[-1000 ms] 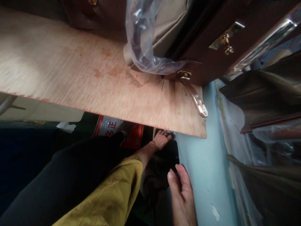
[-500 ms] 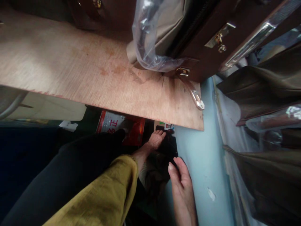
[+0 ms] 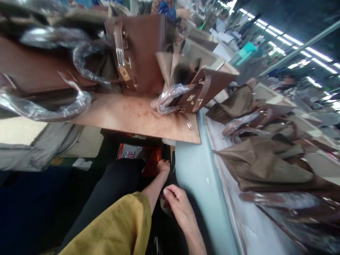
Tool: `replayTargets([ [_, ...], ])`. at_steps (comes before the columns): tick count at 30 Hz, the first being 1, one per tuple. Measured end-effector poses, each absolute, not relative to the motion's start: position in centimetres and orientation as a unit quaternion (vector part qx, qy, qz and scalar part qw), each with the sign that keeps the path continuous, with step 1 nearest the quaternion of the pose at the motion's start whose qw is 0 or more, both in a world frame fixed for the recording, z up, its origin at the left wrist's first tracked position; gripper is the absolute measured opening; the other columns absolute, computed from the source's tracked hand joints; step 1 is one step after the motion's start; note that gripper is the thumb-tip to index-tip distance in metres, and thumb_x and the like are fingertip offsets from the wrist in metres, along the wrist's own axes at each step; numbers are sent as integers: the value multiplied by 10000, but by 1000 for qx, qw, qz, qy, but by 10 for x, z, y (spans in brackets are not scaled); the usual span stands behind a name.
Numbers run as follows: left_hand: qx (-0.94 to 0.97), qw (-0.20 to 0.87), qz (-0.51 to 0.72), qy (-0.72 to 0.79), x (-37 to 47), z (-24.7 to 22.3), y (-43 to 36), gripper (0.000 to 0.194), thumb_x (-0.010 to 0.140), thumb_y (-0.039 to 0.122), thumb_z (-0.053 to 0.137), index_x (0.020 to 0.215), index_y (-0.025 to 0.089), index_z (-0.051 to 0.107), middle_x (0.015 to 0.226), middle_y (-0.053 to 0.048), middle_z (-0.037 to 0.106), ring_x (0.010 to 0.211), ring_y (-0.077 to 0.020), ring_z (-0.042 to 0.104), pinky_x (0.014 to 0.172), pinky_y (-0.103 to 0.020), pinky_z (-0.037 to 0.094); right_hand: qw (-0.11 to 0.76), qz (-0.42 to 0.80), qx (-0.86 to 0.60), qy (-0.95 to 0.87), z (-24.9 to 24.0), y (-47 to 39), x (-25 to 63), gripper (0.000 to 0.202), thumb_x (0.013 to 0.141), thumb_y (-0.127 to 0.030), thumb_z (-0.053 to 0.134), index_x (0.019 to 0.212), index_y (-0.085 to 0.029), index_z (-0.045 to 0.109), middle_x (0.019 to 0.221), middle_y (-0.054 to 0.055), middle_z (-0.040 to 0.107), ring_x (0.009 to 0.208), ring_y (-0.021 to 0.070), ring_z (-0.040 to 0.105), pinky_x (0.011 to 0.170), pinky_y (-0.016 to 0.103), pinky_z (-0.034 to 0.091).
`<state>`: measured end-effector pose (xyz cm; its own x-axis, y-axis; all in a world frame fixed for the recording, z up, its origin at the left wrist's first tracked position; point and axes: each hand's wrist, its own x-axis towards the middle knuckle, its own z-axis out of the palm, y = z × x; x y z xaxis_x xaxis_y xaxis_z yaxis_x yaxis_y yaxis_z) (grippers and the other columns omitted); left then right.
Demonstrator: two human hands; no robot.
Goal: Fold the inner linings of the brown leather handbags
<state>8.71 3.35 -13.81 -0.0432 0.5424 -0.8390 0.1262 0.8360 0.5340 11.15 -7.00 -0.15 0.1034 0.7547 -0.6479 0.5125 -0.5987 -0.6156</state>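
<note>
Under the wooden board, my left hand (image 3: 163, 165) reaches into the dark gap, its fingers curled. It is beside a black, flat-edged thing (image 3: 173, 162) whose kind I cannot make out. A red and white container (image 3: 152, 156) with printed characters stands just left of that hand. Nearer to me, my right hand (image 3: 180, 202) is loosely bent, thumb and forefinger a little apart, with nothing visible between them. Below its fingers, a pale rounded shape shows in the shadow, too blurred to name.
Brown handbags (image 3: 143, 53) with plastic-wrapped handles crowd the wooden board (image 3: 127, 113). A pale blue table edge (image 3: 191, 166) runs along my right, with more bags (image 3: 255, 163) on it. My dark-clothed leg (image 3: 106, 191) is at left. People appear in the far background.
The view has tilted up and drawn back, bringing more bags and the room into sight. My left hand's fingers went from stretched out to curled. My right hand has come closer to the left.
</note>
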Motion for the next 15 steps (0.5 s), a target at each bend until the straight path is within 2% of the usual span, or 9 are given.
replayTargets([
  [5,198,765,197,581,44,-51,15,333,881,361,462,1120,135,517,1120,-92,550,966,-199,557,821,-406,468,118,394,-758,-507,50,-101,80,227,807,-341,457,655,-197,544,557,-33,514,524,118,487,473,205,336],
  [8,202,826,238,469,5,6,-11,558,902,530,241,1083,105,554,1146,-131,570,1031,-196,554,883,-357,445,164,375,-759,-506,73,-130,84,256,826,-371,430,697,-198,569,605,-10,586,588,146,561,547,222,406],
  [10,188,874,280,351,-22,40,-31,697,854,633,153,1102,123,560,1223,-126,539,1115,-198,512,932,-326,418,219,357,-771,-479,83,-152,92,314,840,-431,402,799,-194,604,734,32,657,732,188,611,677,259,457],
  [12,110,923,324,178,-43,66,-50,739,814,683,203,1146,111,533,1320,-137,451,1223,-230,408,1005,-352,348,269,319,-794,-442,90,-172,98,396,852,-479,367,956,-184,609,938,79,676,924,227,601,839,314,447],
  [15,25,937,345,45,-56,90,-74,743,806,678,266,1187,84,499,1377,-156,367,1295,-265,287,1058,-409,257,313,212,-802,-462,104,-195,93,477,881,-460,330,1211,-157,493,1255,116,530,1169,251,465,990,393,366],
])
